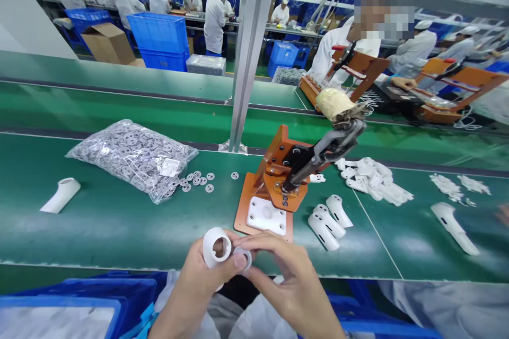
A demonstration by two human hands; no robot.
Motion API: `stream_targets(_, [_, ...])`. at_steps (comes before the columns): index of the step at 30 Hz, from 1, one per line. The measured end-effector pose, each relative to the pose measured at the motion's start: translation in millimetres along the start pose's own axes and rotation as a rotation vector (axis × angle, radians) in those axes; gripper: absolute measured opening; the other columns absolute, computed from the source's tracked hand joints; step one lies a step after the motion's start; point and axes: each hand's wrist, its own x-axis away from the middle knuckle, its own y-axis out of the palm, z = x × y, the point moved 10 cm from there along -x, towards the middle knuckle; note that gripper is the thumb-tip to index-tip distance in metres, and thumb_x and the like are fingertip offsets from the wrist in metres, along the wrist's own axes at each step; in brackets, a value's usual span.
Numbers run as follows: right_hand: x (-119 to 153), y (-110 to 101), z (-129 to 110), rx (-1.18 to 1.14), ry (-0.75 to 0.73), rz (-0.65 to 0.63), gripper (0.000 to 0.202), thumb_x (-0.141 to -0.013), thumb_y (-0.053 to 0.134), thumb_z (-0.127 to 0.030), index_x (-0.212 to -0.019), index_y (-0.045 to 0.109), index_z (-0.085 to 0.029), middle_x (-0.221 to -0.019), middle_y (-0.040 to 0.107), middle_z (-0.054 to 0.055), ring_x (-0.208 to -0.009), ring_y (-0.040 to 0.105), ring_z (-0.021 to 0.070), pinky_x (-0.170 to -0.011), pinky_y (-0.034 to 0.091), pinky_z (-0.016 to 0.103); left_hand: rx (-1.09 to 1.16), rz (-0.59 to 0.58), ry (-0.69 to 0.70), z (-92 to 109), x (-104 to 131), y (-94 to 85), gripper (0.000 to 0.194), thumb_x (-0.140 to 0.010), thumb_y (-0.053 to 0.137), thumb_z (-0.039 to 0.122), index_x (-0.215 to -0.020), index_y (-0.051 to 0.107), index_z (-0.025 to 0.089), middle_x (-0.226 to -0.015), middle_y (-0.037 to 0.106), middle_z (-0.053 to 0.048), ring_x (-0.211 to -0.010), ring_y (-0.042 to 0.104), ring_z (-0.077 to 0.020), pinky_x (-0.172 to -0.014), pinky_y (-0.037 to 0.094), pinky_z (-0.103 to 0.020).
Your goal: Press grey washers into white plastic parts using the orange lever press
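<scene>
My left hand [199, 270] is wrapped round a white hollow plastic shell [217, 246], its round opening facing up toward the camera. Right beside that opening, my right hand [280, 275] pinches a small translucent white ring [243, 258] between thumb and fingers; my left thumb also touches the ring. Just beyond my hands stands an orange press [258, 190] with a dark lever and a white block [266, 215] on its base. To its left lies a clear bag [133, 156] full of grey discs, with several loose discs [196, 181] next to it.
White shells [328, 222] lie right of the press, with a pile of white parts [374, 180] behind them. Single shells rest at the far left [61, 196] and right [454, 228]. A metal post [248, 58] rises behind the press. Across the line sits a person [338, 53].
</scene>
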Motion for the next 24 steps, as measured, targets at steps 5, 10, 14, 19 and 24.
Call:
stream_targets(5, [2.6,1.8,22.4,-0.369,-0.032,0.15,0.026,-0.084,0.081,-0.029,-0.109,0.076,-0.034,-0.097,0.076,0.001,-0.088,0.068,0.0173,-0.083,0.056,0.029,0.094,0.071,-0.041,-10.6,-2.8,1.8,0.043,-0.072,0.084,0.055,-0.083,0.065,0.018,-0.066,0.058,0.003,-0.056,0.043,-0.0074,-0.053,0.035,-0.02])
stream_targets(10, [23.3,-12.5,49.7,-0.331,0.043,0.451,0.016,-0.091,0.072,-0.038,-0.104,0.077,-0.03,-0.098,0.078,0.003,-0.087,0.073,0.0181,-0.077,0.059,0.026,0.035,0.049,-0.041,-21.2,-10.6,13.0,0.038,-0.083,0.076,0.053,-0.092,0.06,0.021,-0.065,0.048,0.006,-0.059,0.04,-0.0086,-0.056,0.035,-0.022])
stream_targets(14, [36.8,-42.8,76.7,0.175,0.259,0.587,0.023,-0.092,0.068,-0.041,-0.103,0.075,-0.022,-0.095,0.076,0.008,-0.082,0.072,0.021,-0.076,0.058,0.031,0.002,0.048,-0.092,-41.2,-14.2,7.4,0.033,-0.094,0.062,0.054,-0.102,0.055,0.023,-0.079,0.052,0.005,-0.067,0.044,-0.0099,-0.065,0.039,-0.024])
stream_targets(19, [21.4,-63.3,92.2,0.54,0.264,0.607,0.037,-0.091,0.061,-0.052,-0.095,0.075,-0.018,-0.094,0.074,0.012,-0.089,0.066,0.0288,-0.083,0.053,0.043,0.084,0.063,-0.192,-57.0,-10.4,-8.4,0.042,-0.091,0.059,0.064,-0.099,0.053,0.023,-0.08,0.052,0.005,-0.062,0.047,-0.0095,-0.064,0.038,-0.026])
stream_targets(24, [28.6,-39.9,135.4,-0.226,0.472,0.491,0.038,-0.083,0.075,-0.054,-0.097,0.077,-0.019,-0.093,0.075,0.009,-0.082,0.066,0.0201,-0.078,0.055,0.032,0.07,0.09,-0.211,-53.8,-4.8,-22.2,0.047,-0.091,0.054,0.069,-0.095,0.054,0.022,-0.079,0.055,0.005,-0.057,0.047,-0.0083,-0.062,0.036,-0.025])
